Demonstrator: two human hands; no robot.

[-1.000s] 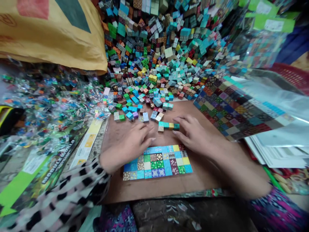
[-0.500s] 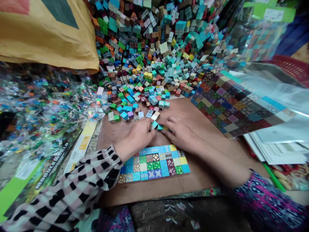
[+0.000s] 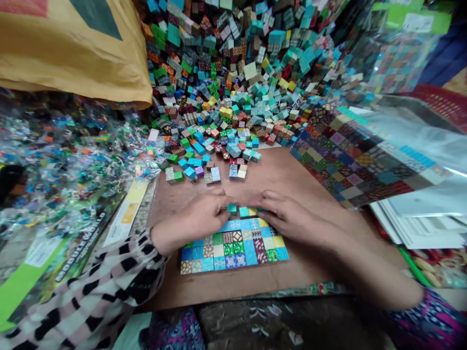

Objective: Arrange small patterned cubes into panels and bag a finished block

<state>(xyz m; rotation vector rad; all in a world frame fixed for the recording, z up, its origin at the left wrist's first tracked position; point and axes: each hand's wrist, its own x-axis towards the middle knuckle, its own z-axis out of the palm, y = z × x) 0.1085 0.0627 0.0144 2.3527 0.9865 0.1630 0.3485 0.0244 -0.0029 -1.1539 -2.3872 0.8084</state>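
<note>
Rows of small patterned cubes form a flat rectangular block [image 3: 233, 249] on the brown board [image 3: 321, 243]. Just beyond its far edge, my left hand [image 3: 204, 214] pinches a teal cube [image 3: 232, 209] between thumb and fingers. My right hand [image 3: 284, 214] is closed on a short piece of joined cubes, teal and yellow [image 3: 248, 212], at the same far edge. A small gap separates the two pieces. The inner fingertips of both hands are partly hidden.
A big heap of loose cubes [image 3: 233, 87] covers the back. Bagged small parts [image 3: 73, 160] pile up at left below a yellow sack [image 3: 73, 53]. At right lie a plastic-wrapped mosaic sheet of cubes [image 3: 350, 155] and white papers [image 3: 408, 228].
Both hands have come nearer to me with the teal and yellow cubes, down to the block's far edge. Two pale cubes now stand uncovered near the heap.
</note>
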